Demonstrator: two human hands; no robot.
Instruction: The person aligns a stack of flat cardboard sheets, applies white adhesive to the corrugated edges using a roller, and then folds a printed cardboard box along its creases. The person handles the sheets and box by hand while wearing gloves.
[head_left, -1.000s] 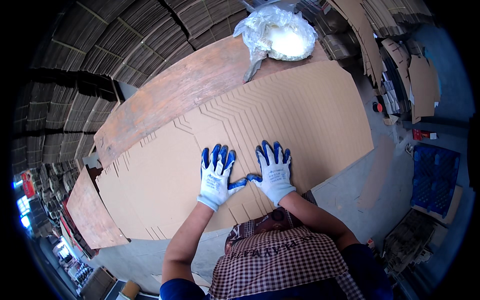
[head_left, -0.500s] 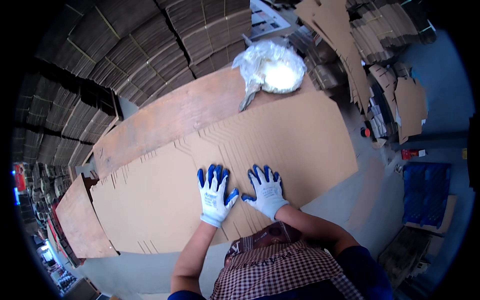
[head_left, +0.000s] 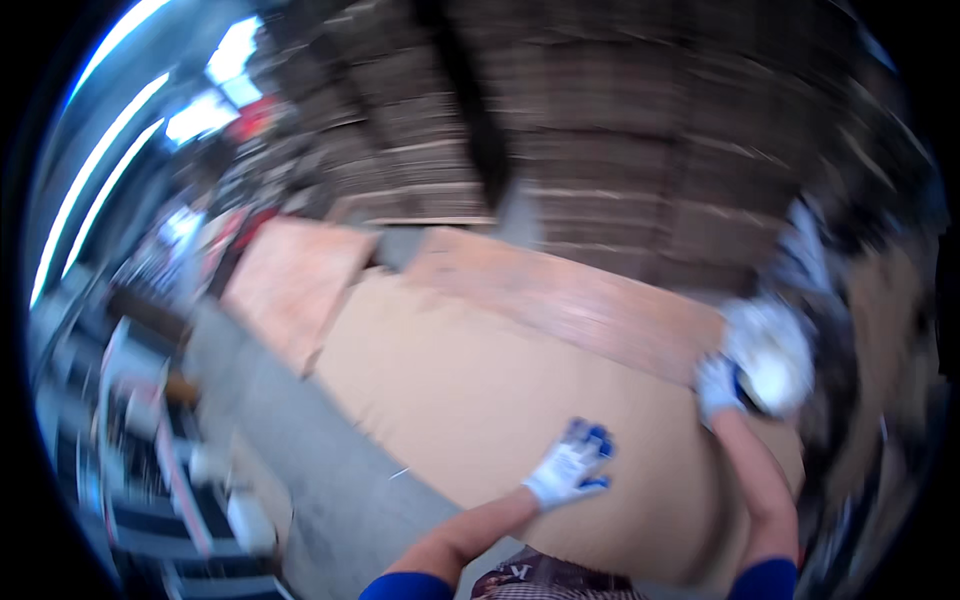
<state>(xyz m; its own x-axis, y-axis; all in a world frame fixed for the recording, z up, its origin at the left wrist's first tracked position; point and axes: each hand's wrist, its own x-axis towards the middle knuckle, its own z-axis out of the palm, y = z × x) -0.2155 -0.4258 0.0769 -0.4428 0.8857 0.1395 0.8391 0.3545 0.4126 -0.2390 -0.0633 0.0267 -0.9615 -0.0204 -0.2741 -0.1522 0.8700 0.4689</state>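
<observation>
A large flat sheet of brown cardboard (head_left: 470,390) lies on a reddish wooden board (head_left: 560,300). My left hand (head_left: 570,467), in a white glove with blue coated fingers, is over the near part of the sheet, fingers apart, with nothing visible in it. Farther out at the right, my gloved right hand (head_left: 718,388) reaches the sheet's far edge, right beside a shiny clear plastic bag (head_left: 768,355). Blur hides its fingers, so I cannot tell whether it grips the bag, the sheet or nothing.
Tall stacks of bundled cardboard (head_left: 610,130) rise behind the board. A second wooden panel (head_left: 295,285) extends at the left end. Grey floor (head_left: 330,480) runs along the near left side, with blurred racks or equipment (head_left: 150,450) beyond it.
My view has swung left, blurring the picture. Both hands lay flat side by side on the sheet; now my right hand is out by the plastic bag and my left remains over the cardboard.
</observation>
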